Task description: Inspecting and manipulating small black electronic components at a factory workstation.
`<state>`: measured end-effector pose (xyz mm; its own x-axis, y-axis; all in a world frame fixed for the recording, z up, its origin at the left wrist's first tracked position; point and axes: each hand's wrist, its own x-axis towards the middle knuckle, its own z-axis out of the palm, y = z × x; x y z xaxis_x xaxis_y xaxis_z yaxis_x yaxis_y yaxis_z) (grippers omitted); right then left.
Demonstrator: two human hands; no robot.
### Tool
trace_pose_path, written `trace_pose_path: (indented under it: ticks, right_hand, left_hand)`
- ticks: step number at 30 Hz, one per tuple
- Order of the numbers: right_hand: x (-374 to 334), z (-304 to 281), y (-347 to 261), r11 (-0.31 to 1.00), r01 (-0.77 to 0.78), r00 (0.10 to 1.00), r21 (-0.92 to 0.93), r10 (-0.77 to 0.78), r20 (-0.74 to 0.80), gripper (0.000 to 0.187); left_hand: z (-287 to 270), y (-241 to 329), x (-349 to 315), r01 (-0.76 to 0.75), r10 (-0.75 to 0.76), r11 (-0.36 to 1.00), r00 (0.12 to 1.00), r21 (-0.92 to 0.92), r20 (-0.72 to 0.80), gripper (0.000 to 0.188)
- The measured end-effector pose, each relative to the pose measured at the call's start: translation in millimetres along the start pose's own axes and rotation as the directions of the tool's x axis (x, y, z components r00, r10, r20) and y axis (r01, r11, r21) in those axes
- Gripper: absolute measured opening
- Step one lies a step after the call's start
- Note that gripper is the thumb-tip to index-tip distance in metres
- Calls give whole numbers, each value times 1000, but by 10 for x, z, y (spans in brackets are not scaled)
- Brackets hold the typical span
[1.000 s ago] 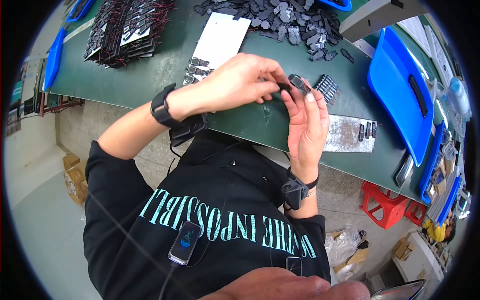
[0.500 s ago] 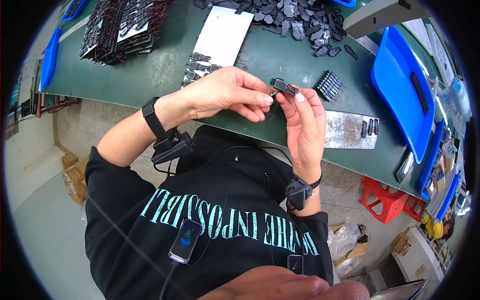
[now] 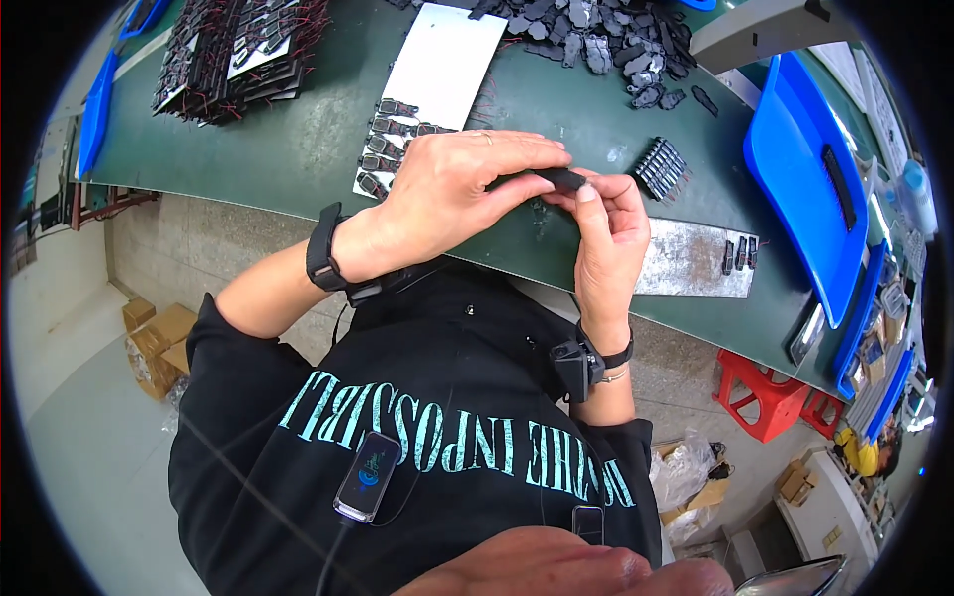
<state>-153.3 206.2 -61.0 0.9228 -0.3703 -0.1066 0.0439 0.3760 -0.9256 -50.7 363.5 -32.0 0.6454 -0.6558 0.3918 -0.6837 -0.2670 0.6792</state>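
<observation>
Above the green table's near edge, both hands hold a small black speaker (image 3: 564,179), now turned so a plain dark face shows. My left hand (image 3: 447,189) pinches its left end between thumb and fingers, covering part of it. At the other end, my right hand (image 3: 611,228) grips it with thumb and fingertips. Beyond my left hand lies a white board (image 3: 447,65) with several similar black speakers (image 3: 383,146) on its near part. Right of my right hand is a grey metal plate (image 3: 686,260) bearing three small black parts (image 3: 740,254).
A cluster of small parts with red wires (image 3: 661,169) sits beyond the plate. Loose black pieces (image 3: 596,45) are heaped at the back. Stacked loaded boards (image 3: 238,55) stand far left. A blue tray (image 3: 800,189) lies at right, beside a grey metal arm (image 3: 760,35). A red stool (image 3: 760,397) stands below.
The speaker has been turned over, from its framed face to a plain dark side. My left hand has moved right and up, its fingers now over the speaker.
</observation>
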Motion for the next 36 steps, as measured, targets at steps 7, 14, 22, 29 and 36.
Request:
trace_pose_path:
  ticks: [7,14,22,29,36]
  right_hand:
    - [-14,-29,48,999,45,999,-5,-45,-16,11]
    - [-23,-32,63,999,30,1000,-13,-31,-6,12]
    - [-58,14,50,991,79,997,-108,-80,-3,25]
    - [-92,35,120,946,306,951,-106,-299,81,27]
    - [-109,51,80,906,408,907,-110,-389,162,32]
  left_hand:
    - [-14,61,-19,44,-44,999,998,-9,36,29]
    - [-12,70,-28,-50,48,995,998,91,31,28]
    - [-27,105,-84,-291,293,850,954,440,65,25]
    - [-129,150,-68,-42,38,990,999,136,34,25]
    - [-177,68,-103,-86,81,996,982,23,169,20]
